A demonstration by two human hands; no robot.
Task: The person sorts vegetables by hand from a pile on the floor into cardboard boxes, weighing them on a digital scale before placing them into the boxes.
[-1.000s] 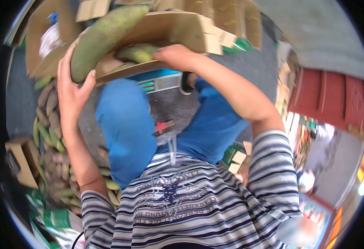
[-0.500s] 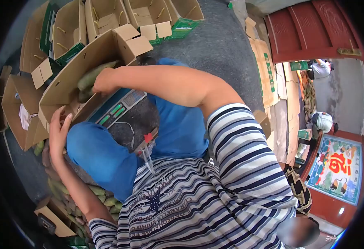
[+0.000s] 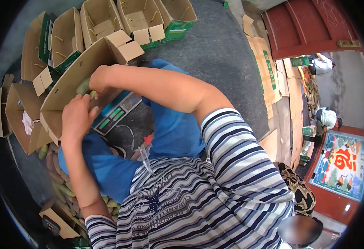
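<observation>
A large open cardboard box (image 3: 65, 89) stands on a scale (image 3: 117, 112) with green lit displays. Inside it, partly hidden, lies a green oblong vegetable (image 3: 83, 86). My right hand (image 3: 102, 79) reaches into the box, its curled fingers at the vegetable's end; what they grip, if anything, is hidden. Over the near wall of the box is my left hand (image 3: 78, 114), thumb apart from the fingers, with the fingertips bent down inside and nothing visible in them.
Several empty open boxes (image 3: 101, 25) line the far side. A smaller box (image 3: 24, 108) holds something pale. Vegetables (image 3: 57, 172) are heaped beside my left leg. Cardboard sheets (image 3: 265, 70) lie at right; beyond them two people (image 3: 322, 65) bend near the red door (image 3: 306, 25).
My left hand has moved from the box's near corner up and right, over its near wall. My right hand has shifted slightly, and less of the vegetable shows.
</observation>
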